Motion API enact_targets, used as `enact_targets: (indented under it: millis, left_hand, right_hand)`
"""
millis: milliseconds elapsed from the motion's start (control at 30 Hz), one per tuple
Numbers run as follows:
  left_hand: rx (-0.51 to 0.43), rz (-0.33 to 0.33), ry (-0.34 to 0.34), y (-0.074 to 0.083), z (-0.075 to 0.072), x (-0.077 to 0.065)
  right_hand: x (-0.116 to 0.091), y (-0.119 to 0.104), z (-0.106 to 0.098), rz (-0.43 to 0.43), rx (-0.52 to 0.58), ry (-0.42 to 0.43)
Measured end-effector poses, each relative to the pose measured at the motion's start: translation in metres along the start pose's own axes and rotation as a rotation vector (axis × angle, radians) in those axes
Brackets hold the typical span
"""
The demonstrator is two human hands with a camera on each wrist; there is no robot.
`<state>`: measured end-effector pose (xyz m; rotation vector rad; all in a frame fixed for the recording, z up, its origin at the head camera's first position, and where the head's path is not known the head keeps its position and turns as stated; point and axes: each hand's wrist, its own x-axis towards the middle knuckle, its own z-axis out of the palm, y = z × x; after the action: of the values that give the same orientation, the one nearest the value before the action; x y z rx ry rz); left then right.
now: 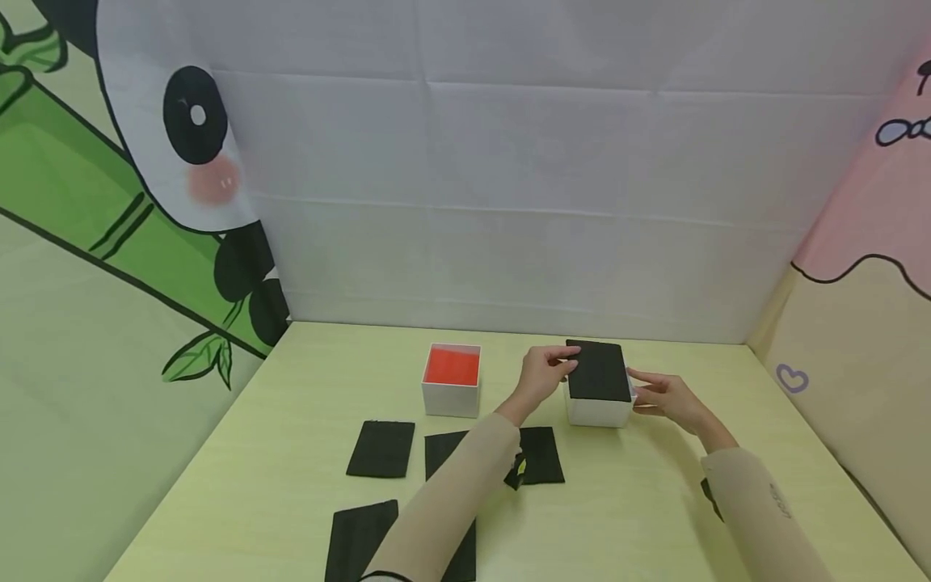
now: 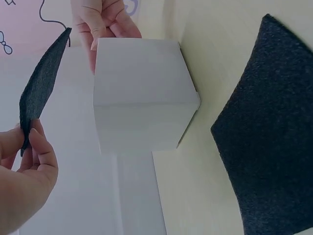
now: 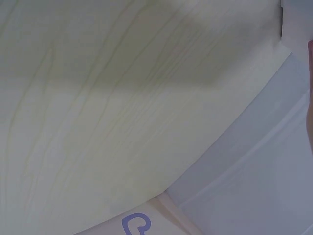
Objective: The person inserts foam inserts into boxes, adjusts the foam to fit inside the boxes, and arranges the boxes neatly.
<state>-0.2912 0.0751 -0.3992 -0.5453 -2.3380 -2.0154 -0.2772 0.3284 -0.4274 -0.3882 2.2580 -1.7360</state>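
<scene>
My left hand point(image 1: 540, 377) pinches the left edge of a black felt sheet point(image 1: 600, 372) between thumb and fingers. In the left wrist view the felt sheet point(image 2: 43, 78) tilts up over the top of a white box point(image 2: 142, 93), apart from its front wall. From the head, the sheet covers the opening of the white box point(image 1: 598, 413), so its inside is hidden. My right hand point(image 1: 672, 400) touches that box's right side with extended fingers. Only a sliver of the right hand point(image 3: 310, 98) shows in the right wrist view, beside a corner of the box point(image 3: 297, 22).
A second white box with a red top surface inside point(image 1: 452, 368) stands left of the hands. Several black felt pieces lie nearer on the pale wooden table point(image 1: 291, 428), including a square one point(image 1: 381, 449), partly under the left sleeve point(image 1: 451, 501). A white cloth wall point(image 1: 509, 202) closes the back.
</scene>
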Motion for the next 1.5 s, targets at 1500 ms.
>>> enact_targets:
  millis: [1500]
  left_hand:
    - [0.333,-0.097,-0.011,-0.026,0.032,0.029]
  right_hand:
    - [0.0,0.004,0.003,0.002,0.033,0.027]
